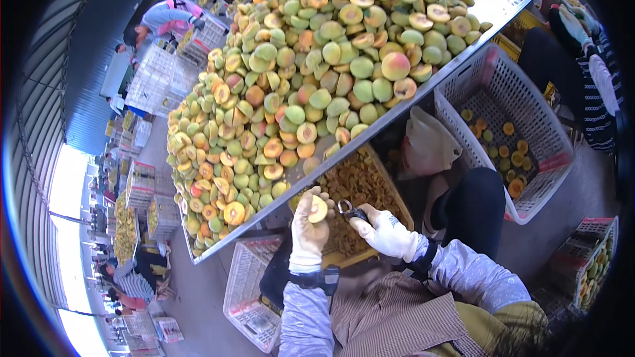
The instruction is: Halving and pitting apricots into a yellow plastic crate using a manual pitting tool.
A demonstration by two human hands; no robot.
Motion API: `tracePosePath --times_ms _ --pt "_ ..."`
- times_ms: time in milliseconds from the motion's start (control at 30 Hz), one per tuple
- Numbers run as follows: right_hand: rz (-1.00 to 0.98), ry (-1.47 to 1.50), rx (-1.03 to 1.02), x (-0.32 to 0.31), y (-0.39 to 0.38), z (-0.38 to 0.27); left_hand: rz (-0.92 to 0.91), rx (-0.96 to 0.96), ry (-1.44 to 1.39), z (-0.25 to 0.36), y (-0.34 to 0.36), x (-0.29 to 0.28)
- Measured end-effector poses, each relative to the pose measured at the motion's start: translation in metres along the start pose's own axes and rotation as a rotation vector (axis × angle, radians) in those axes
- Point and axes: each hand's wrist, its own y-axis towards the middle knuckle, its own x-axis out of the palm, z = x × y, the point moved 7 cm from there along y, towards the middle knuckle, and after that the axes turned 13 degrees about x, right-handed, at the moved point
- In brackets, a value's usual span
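Cut side up, a halved yellow peach (317, 209) rests in the fingers of my gloved left hand (308, 235). My right hand (387, 231), also in a white glove, is closed around the dark handle of a pitting spoon with a looped metal head (345, 207). That loop is just to the right of the peach half and apart from it. Beneath both hands a yellow crate (405, 206) holds brown pits and scraps. Beyond them, a large heap of green, yellow and reddish peaches (311, 86), many halved, covers a metal-edged table (390, 118).
On the right, a white plastic crate (539, 188) has several peach halves at its bottom. A white bag (428, 142) hangs by the table edge. Another white crate (241, 291) stands at my left, and one with fruit (589, 258) far right. A person in striped clothing (595, 99) sits nearby.
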Motion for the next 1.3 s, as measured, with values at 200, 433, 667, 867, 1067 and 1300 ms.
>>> tracePosePath --times_ms 200,433,667,867,1067,1300 --pt "-0.011 -0.329 -0.04 0.025 -0.002 0.011 0.124 -0.049 -0.025 -0.021 -0.034 0.016" --pt "-0.002 -0.242 0.0 0.028 0.002 0.023 0.238 0.014 -0.007 -0.026 -0.04 0.015" --pt "-0.036 -0.321 0.036 0.035 0.003 0.025 0.229 0.132 0.135 -0.023 -0.044 0.014" --pt "-0.072 -0.148 -0.027 0.04 0.002 0.026 0.246 0.125 0.133 -0.028 -0.046 0.013" --pt "-0.148 -0.356 -0.005 0.038 0.0 0.028 0.209 -0.221 0.011 -0.032 -0.044 0.007" --pt "-0.384 -0.073 0.077 0.054 0.0 0.039 0.228 0.038 0.105 -0.03 -0.051 -0.005"
